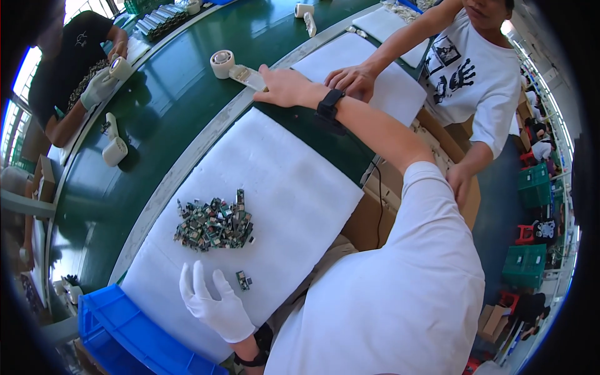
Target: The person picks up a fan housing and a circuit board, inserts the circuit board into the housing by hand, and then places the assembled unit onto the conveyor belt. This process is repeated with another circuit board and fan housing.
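Note:
My right hand [286, 87], bare and with a black watch on the wrist, reaches far out over the edge of the green belt. Its thumb and fingers close round the flat handle end of a cream plastic housing [222, 64] with a round, ring-like head. My left hand [215, 307], in a white glove, hovers over the white foam sheet [300, 181] with its fingers apart and nothing in them. Just beyond it lie a heap of small green circuit boards [215, 224] and, nearer its fingertips, a loose circuit board [243, 280].
A blue bin [144, 337] stands at the near left. More cream housings [115, 151] rest on the green belt [169, 94]. Close on the right, a co-worker's hand [351, 81] leans by another foam sheet. Across the belt, another person's gloved hand [100, 87] works.

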Tool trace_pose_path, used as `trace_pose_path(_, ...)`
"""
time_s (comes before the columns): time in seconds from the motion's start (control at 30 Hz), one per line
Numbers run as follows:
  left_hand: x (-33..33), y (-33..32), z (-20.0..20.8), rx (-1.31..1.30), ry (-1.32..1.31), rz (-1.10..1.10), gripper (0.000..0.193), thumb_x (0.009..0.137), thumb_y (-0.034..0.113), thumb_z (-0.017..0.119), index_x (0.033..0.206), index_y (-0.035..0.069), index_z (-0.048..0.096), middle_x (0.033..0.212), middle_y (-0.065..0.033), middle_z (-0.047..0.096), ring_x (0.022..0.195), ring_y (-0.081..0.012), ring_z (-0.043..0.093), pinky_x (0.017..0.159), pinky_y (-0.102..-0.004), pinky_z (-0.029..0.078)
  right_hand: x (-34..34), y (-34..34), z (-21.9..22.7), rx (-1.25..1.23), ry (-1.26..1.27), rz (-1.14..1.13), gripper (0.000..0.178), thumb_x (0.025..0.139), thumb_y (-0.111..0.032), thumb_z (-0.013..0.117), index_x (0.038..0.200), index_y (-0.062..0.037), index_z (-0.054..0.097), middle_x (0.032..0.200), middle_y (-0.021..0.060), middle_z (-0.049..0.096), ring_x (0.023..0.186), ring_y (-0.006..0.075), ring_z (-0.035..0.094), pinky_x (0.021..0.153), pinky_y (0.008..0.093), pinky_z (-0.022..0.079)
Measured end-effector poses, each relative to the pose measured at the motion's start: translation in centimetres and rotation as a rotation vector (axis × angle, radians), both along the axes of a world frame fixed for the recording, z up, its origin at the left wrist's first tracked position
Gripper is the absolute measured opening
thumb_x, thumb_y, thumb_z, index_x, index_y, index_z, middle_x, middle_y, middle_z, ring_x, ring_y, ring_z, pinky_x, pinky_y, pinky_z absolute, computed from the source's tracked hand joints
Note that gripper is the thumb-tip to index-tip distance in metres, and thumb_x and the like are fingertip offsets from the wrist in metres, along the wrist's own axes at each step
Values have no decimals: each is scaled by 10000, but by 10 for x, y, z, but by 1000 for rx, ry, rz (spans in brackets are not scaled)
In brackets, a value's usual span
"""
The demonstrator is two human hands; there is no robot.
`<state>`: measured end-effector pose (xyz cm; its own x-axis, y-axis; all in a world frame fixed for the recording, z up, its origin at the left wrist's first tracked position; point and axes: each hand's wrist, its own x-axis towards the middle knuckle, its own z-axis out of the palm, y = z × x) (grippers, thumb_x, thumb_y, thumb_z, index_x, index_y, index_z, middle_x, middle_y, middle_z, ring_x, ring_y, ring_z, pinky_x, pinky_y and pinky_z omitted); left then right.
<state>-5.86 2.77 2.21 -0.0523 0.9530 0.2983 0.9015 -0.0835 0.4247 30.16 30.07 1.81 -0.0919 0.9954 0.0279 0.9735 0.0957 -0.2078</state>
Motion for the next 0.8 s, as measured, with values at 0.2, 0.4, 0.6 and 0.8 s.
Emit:
trace_pose_path(0.2,18,10,10,50,-71,-23,449,872,83,716,1304,30,608,1396,-193,556,1283,-412,514,1091,-514,389,-12,-12,-11,85,-81,-4,607,940,-517,571,1234,6,473,882,251,712,821,415,709,741,467,582)
trace_pose_path(0.4,15,6,-6,65,21,-117,419,882,106,726,1288,66,634,1354,-198,588,1269,-393,538,1075,-478,411,-15,-15,-13,156,-173,18,548,977,-498,531,1252,-26,490,881,224,726,787,365,730,708,434,603)
trace_pose_path(0.6,5,-8,-9,71,-147,-209,365,842,102,752,1199,86,680,1281,-150,631,1241,-383,550,1046,-475,428,-18,-12,-25,219,-242,9,543,990,-507,518,1272,-43,500,909,213,733,808,361,733,715,430,603)
trace_pose_path(0.8,16,-15,13,31,2,-450,345,812,53,763,1148,95,697,1228,-126,653,1177,-352,595,1020,-454,457,1,-3,-37,254,-257,45,600,975,-475,555,1333,4,502,947,214,723,864,384,715,763,463,569)
